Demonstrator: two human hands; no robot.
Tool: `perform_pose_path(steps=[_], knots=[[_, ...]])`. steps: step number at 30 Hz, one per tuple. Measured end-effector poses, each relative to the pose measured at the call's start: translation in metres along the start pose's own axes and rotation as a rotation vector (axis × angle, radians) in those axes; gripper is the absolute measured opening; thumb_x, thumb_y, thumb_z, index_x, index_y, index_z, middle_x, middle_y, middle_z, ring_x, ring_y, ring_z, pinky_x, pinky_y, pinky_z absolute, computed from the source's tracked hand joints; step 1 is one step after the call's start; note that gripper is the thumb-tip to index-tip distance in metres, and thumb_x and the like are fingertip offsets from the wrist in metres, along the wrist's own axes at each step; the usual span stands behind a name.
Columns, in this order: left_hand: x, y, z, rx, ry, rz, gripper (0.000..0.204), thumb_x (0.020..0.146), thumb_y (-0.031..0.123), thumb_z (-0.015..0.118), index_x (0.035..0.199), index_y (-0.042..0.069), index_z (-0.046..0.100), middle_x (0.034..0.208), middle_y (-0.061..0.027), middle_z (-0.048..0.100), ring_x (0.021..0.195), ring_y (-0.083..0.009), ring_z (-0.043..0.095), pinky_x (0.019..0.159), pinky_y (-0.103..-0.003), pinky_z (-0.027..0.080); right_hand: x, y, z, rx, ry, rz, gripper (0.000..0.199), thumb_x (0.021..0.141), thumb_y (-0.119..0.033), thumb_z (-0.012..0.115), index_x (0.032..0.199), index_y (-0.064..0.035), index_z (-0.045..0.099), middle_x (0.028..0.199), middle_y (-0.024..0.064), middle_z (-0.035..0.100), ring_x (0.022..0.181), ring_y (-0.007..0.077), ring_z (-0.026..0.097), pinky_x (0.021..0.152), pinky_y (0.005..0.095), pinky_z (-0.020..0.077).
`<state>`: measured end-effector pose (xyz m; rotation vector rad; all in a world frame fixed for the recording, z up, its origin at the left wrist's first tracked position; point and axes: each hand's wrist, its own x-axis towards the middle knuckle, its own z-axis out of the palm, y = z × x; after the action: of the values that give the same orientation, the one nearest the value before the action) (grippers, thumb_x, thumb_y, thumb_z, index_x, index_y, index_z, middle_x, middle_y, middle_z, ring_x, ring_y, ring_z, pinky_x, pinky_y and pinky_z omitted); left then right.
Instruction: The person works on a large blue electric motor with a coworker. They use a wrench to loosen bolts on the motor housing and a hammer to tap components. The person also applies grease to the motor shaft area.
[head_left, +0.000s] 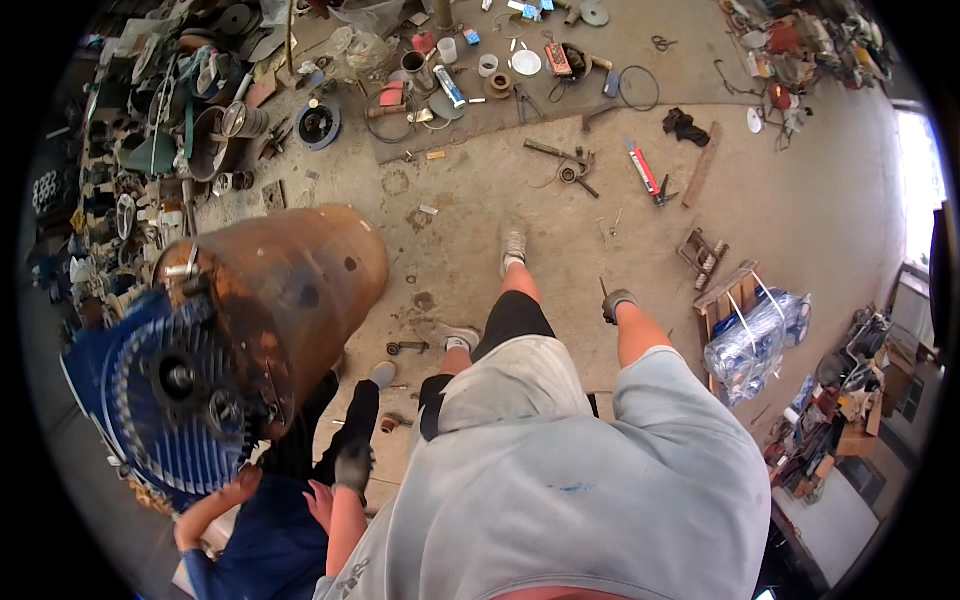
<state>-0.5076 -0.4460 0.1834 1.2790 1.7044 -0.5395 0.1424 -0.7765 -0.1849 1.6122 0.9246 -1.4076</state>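
Observation:
My right hand [618, 303], in a dark grey glove, hangs over the floor to the right of my legs. Its fingers are closed round a thin dark rod [604, 287]. Low on the left is my left hand [353, 466], gloved too, with its fingers loosely apart and nothing visible in them. Beyond it stands a large rusty metal cylinder [300, 280] joined to a blue finned machine housing [180, 400] with a shaft in its middle. A co-worker in a dark blue shirt [265, 545] has a bare hand [240, 485] at the housing's lower edge.
A red-and-white cartridge gun [643, 168], a hammer-like tool [560, 153] and a wooden strip [703, 165] lie ahead on the concrete floor. Parts crowd the left wall. A plastic-wrapped blue machine [750, 345] sits by a wooden pallet at right. A wrench [408, 348] lies near my feet.

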Motion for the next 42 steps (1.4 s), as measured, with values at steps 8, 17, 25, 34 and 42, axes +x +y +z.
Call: perform_pose_path(steps=[8, 17, 25, 34, 42], knots=[[-0.023, 0.068, 0.047, -0.263, -0.108, -0.410, 0.021, 0.103, 0.017, 0.061, 0.117, 0.003, 0.069, 0.092, -0.0119, 0.076, 0.070, -0.0196, 0.072, 0.058, -0.032, 0.055, -0.006, 0.034, 0.033, 0.396, -0.123, -0.018, 0.031, 0.098, -0.031, 0.062, 0.100, -0.0080, 0.081, 0.094, 0.0122, 0.081, 0.083, 0.0283, 0.077, 0.076, 0.0426, 0.0598], [0.009, 0.156, 0.085, -0.426, -0.096, -0.269, 0.021, 0.106, 0.016, 0.059, 0.119, 0.001, 0.066, 0.093, -0.0119, 0.075, 0.071, -0.0177, 0.071, 0.059, -0.030, 0.054, -0.097, 0.092, -0.030, 0.992, -0.195, 0.288, 0.075, 0.092, -0.072, 0.063, 0.101, 0.0018, 0.075, 0.094, 0.0156, 0.076, 0.071, 0.0252, 0.073, 0.062, 0.0411, 0.0575], [0.041, 0.157, 0.078, -0.072, -0.033, -0.004, 0.026, 0.102, 0.019, 0.065, 0.116, -0.002, 0.070, 0.096, -0.0129, 0.075, 0.077, -0.0206, 0.072, 0.068, -0.034, 0.057, -0.164, 0.105, -0.139, 1.098, 0.008, 0.424, 0.086, 0.081, -0.069, 0.080, 0.110, 0.0109, 0.069, 0.095, 0.0202, 0.073, 0.069, 0.0268, 0.072, 0.056, 0.0385, 0.0570], [-0.044, 0.354, -0.179, 0.131, 1.473, 0.561, 0.044, 0.106, 0.025, 0.062, 0.140, -0.002, 0.060, 0.135, -0.0212, 0.066, 0.111, -0.0334, 0.069, 0.097, -0.043, 0.056, -0.216, 0.077, -0.273, 0.841, 0.207, 0.462, 0.137, 0.081, -0.065, 0.081, 0.161, 0.0145, 0.002, 0.091, 0.0204, 0.071, 0.070, 0.0264, 0.070, 0.057, 0.0396, 0.0558], [-0.115, 0.157, -0.313, 0.798, 1.673, -0.334, 0.045, 0.112, 0.033, 0.053, 0.139, -0.002, 0.064, 0.139, -0.0250, 0.064, 0.122, -0.0425, 0.063, 0.104, -0.048, 0.051, -0.130, 0.039, -0.407, 0.790, 0.169, 0.161, 0.060, 0.097, -0.050, 0.068, 0.119, 0.0057, 0.067, 0.089, 0.0164, 0.073, 0.072, 0.0261, 0.072, 0.062, 0.0403, 0.0562]])
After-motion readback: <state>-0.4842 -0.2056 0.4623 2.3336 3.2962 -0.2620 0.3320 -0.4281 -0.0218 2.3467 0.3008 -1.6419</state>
